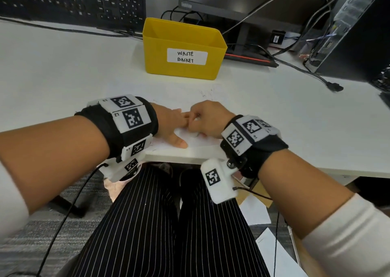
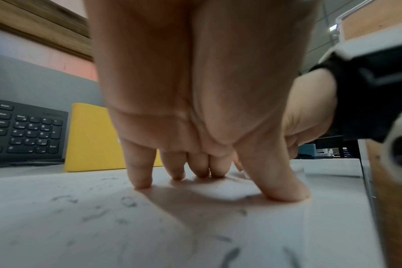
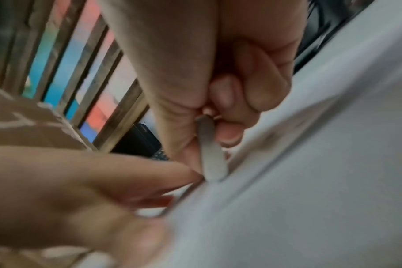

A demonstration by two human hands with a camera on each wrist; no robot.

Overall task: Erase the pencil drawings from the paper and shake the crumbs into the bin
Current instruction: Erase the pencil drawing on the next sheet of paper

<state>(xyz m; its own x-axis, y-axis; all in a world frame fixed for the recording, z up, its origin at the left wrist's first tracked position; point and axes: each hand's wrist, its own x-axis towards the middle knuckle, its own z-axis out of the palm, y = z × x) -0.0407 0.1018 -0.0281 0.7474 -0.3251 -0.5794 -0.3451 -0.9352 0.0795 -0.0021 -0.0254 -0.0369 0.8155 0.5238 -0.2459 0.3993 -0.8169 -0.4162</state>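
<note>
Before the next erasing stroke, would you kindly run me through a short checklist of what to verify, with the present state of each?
1. Paper held down: ok, the left hand presses it with straight fingertips.
2. Eraser gripped: ok, the right hand pinches it, its tip on the sheet.
3. Pencil marks left to erase: not ok, scribbles show beyond the hands.
4. Crumbs on the sheet: ok, dark bits lie near the left hand, ready to shake off later.
5. Waste basket within reach and open: ok, it stands behind the paper.
6. Basket contents: cannot tell.
</note>
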